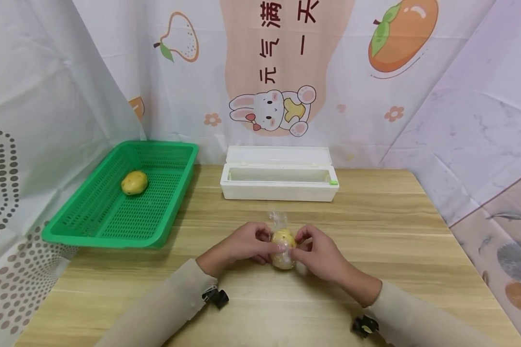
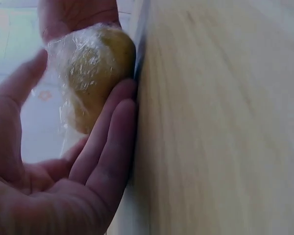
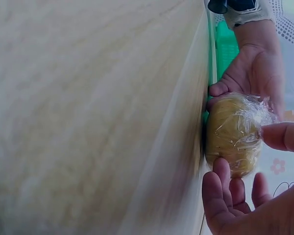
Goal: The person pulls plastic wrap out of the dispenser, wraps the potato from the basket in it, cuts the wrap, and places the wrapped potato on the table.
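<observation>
Head view: the left hand (image 1: 248, 244) and right hand (image 1: 322, 254), fingers partly curled, hold a potato (image 1: 283, 263) between them, at the desk (image 1: 386, 221). Film (image 3: 250, 122) covers much of it — a loose end (image 1: 279, 220) sticks up, so wrapping seems unfinished — while another potato (image 1: 134, 183) lies unwrapped in the green basket (image 1: 104, 243).

The head camera looks forward and down from above the six o'clock edge of the pale wood-grain worktop (image 1: 399, 226), toward the white fruit-printed curtain (image 1: 191, 91) at twelve, farthest off. Both wrist cameras look from close and low along the worktop, which stands edge-up at three o'clock in the left wrist view and nine in the right. All three share the oval yellow potato in clear film (image 1: 283, 238); head and right wrist also share the green perforated plastic basket (image 1: 177, 205).
</observation>
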Tool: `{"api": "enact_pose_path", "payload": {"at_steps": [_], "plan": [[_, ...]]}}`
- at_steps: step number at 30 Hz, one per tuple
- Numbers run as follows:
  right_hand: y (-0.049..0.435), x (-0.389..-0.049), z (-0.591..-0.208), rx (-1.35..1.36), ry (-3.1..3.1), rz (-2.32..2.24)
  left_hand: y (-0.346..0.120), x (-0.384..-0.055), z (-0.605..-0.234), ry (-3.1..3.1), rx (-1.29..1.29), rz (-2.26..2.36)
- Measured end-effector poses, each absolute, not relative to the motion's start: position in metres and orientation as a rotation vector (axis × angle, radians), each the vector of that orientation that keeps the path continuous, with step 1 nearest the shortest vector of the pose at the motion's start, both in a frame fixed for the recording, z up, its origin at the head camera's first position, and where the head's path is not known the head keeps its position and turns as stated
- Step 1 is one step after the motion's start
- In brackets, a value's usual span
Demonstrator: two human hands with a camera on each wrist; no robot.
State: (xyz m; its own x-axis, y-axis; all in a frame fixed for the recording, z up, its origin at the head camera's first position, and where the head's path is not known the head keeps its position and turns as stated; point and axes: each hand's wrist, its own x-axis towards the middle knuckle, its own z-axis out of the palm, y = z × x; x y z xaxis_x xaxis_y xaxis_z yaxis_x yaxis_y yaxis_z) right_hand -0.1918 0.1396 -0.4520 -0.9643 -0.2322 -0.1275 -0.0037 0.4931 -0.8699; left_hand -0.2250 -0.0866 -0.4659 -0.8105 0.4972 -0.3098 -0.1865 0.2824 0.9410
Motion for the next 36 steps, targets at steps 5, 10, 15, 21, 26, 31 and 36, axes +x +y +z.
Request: {"api": "enact_pose_path", "payload": {"at_steps": [5, 10, 15, 21, 26, 31, 36], "plan": [[0.142, -0.194, -0.451, -0.212, 2.485, -1.468, -0.081, -0.225, -0.468, 2.082, 0.242, 1.550], [0.145, -0.198, -0.451, -0.240, 2.460, -1.430, -0.079, -0.226, -0.469, 2.088, 0.240, 1.538], [0.145, -0.206, -0.453, -0.236, 2.434, -1.406, -0.080, -0.227, -0.466, 2.066, 0.221, 1.534], [0.145, -0.214, -0.455, -0.235, 2.280, -1.437, -0.080, -0.227, -0.460, 2.029, 0.164, 1.535], [0.147, -0.217, -0.455, -0.153, 2.216, -1.436, -0.081, -0.228, -0.461, 2.023, 0.131, 1.521], [0.150, -0.221, -0.453, -0.139, 2.206, -1.430, -0.081, -0.233, -0.463, 2.070, 0.185, 1.469], [0.152, -0.226, -0.454, -0.179, 2.190, -1.404, -0.083, -0.236, -0.461, 2.166, 0.262, 1.371]]}}
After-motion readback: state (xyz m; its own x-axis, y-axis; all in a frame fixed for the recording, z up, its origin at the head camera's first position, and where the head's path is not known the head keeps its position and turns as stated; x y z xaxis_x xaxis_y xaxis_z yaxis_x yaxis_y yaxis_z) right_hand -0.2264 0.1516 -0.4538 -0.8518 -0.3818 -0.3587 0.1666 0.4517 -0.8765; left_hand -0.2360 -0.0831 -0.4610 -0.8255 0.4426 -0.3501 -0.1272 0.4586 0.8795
